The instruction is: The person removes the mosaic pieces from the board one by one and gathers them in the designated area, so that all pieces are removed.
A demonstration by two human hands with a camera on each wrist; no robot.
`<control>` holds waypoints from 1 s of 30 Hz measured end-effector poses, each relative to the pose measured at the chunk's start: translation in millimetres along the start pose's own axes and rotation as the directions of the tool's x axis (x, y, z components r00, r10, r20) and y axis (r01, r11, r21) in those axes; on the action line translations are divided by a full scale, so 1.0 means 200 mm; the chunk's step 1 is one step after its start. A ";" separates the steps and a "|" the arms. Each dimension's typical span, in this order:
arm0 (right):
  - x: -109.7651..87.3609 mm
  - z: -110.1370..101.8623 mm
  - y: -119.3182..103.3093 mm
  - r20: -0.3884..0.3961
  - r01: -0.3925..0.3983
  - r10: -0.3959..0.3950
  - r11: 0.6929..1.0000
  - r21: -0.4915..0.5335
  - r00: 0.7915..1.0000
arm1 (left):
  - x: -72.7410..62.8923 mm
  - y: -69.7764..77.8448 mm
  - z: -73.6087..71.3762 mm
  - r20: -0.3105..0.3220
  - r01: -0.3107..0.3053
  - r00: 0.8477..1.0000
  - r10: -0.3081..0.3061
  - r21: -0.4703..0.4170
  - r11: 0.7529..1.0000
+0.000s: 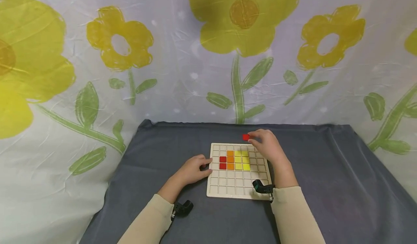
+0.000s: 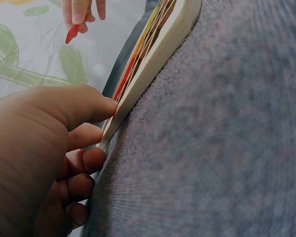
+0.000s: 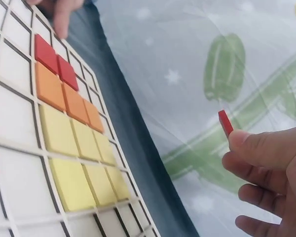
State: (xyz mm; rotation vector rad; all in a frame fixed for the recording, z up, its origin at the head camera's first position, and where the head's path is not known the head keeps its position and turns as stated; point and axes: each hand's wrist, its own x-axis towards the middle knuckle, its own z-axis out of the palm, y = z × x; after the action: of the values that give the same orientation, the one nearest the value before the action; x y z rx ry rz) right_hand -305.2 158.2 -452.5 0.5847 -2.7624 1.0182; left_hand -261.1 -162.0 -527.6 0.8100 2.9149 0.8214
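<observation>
A pale wooden grid board [image 1: 224, 191] lies on the cloth, with two red tiles [image 1: 222, 166], three orange tiles [image 1: 230, 160] and several yellow tiles [image 1: 245, 166] set in its squares. At the board's left edge, my left hand [image 1: 194, 169] touches the rim with its thumb and fingertips; the left wrist view shows the thumb [image 2: 101, 106] against the side. My right hand [image 1: 268, 145] pinches another red tile [image 1: 245, 137] by one side, raised beyond the board's far edge. In the right wrist view this held tile [image 3: 225, 123] is tilted nearly edge-on.
Dark grey cloth [image 1: 325, 186] covers the table around the board. A pale curtain [image 1: 176, 55] with printed yellow flowers hangs behind and at the sides. Each wrist wears a black camera mount, the right one [image 1: 261, 187] overlapping the board's near right corner in the head view.
</observation>
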 end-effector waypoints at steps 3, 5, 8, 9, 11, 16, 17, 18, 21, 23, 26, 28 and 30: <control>-0.01 -0.02 0.03 -0.005 -0.034 0.034 0.999 0.008 0.999 | 0.00 0.01 -0.01 -0.002 0.007 1.000 -0.007 -0.004 1.000; -0.01 -0.03 0.05 -0.012 -0.051 0.052 0.999 0.011 0.999 | 0.00 0.01 -0.01 -0.002 0.010 1.000 -0.010 -0.006 1.000; -0.02 -0.06 0.08 -0.027 -0.070 0.071 0.997 0.017 0.997 | 0.00 0.01 -0.01 -0.004 0.011 1.000 -0.011 -0.010 1.000; -0.02 -0.06 0.10 -0.031 -0.075 0.076 0.997 0.019 0.997 | 0.00 0.01 -0.01 -0.005 0.011 1.000 -0.011 -0.010 1.000; -0.03 -0.08 0.11 -0.035 -0.090 0.091 0.995 0.030 0.995 | 0.00 0.00 0.00 -0.007 0.010 1.000 -0.010 -0.009 1.000; -0.06 -0.13 0.15 -0.044 -0.126 0.128 0.991 0.049 0.991 | 0.00 -0.01 0.00 -0.015 0.011 1.000 -0.011 -0.011 1.000; -0.06 -0.14 0.16 -0.047 -0.133 0.136 0.990 0.050 0.990 | 0.00 -0.01 0.01 -0.015 0.011 1.000 -0.012 -0.013 1.000; -0.07 -0.14 0.17 -0.048 -0.138 0.140 0.989 0.049 0.989 | 0.00 -0.01 0.01 -0.015 0.013 1.000 -0.014 -0.012 1.000; -0.09 -0.17 0.20 -0.044 -0.167 0.169 0.985 0.052 0.985 | 0.00 -0.01 0.02 -0.010 0.021 1.000 -0.021 -0.009 1.000; -0.11 -0.18 0.22 -0.036 -0.189 0.191 0.981 0.053 0.981 | 0.00 -0.01 0.02 -0.009 0.025 1.000 -0.025 -0.011 1.000; -0.13 -0.21 0.25 -0.021 -0.220 0.221 0.974 0.055 0.975 | 0.00 -0.01 0.01 -0.011 0.026 1.000 -0.026 -0.022 0.999; -0.15 -0.22 0.27 -0.008 -0.237 0.238 0.970 0.058 0.971 | 0.00 0.00 0.01 -0.013 0.025 1.000 -0.025 -0.027 0.999; -0.16 -0.23 0.28 0.011 -0.259 0.259 0.964 0.059 0.966 | 0.00 0.00 0.01 -0.016 0.022 1.000 -0.023 -0.029 0.999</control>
State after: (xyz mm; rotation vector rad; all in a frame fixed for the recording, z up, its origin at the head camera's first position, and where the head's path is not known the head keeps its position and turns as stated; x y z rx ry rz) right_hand -298.7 237.0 -459.9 0.2331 -2.8739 1.1541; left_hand -261.8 -161.2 -529.4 0.7709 2.9136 0.8703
